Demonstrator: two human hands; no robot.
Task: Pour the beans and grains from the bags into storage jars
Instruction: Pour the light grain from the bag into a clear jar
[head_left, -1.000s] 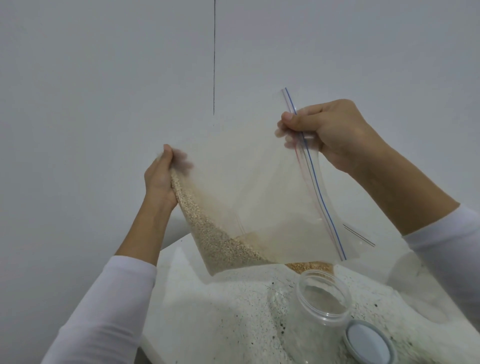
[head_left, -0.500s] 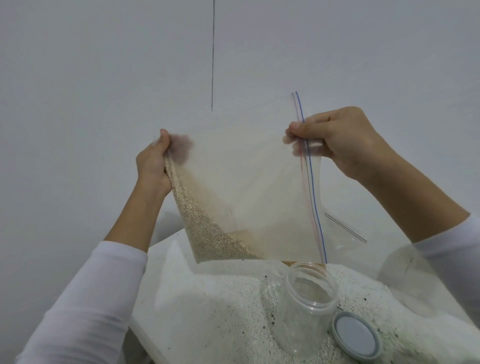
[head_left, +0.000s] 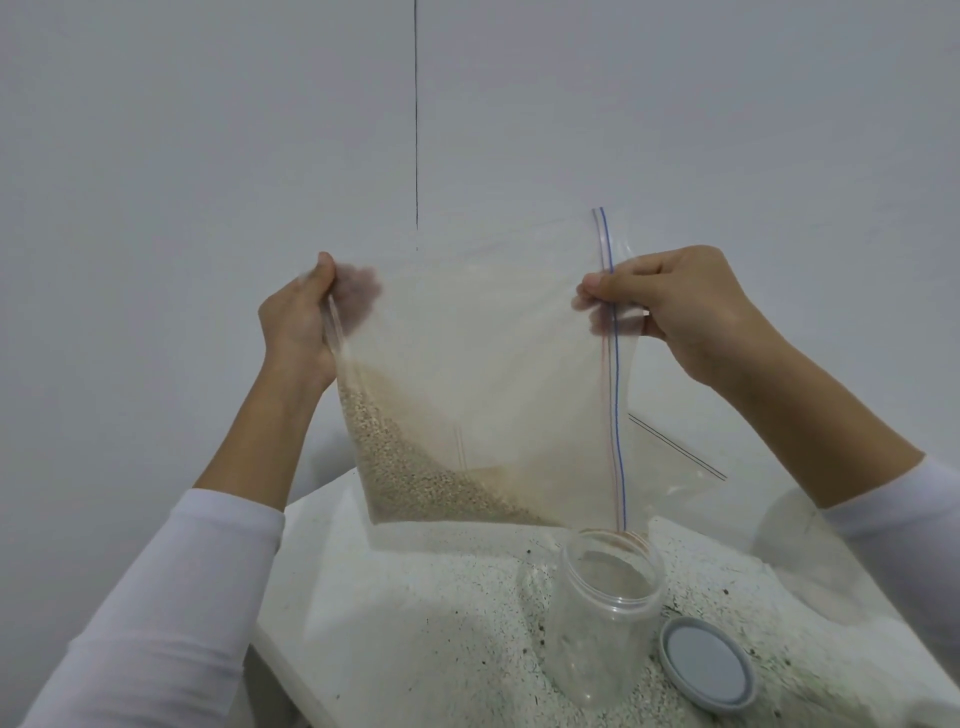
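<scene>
I hold the bag (head_left: 467, 374) up, left hand (head_left: 298, 322) and right hand (head_left: 685, 306) pinching opposite edges, so the grain (head_left: 410, 467) slides toward the open jar (head_left: 605, 618) near the table's (head_left: 389, 623) right edge.

Likely a home kitchen, suggested by a speckled white surface (head_left: 415, 597), plain white wall (head_left: 208, 156), clear storage jar (head_left: 602, 618), grey lid (head_left: 707, 664)
</scene>
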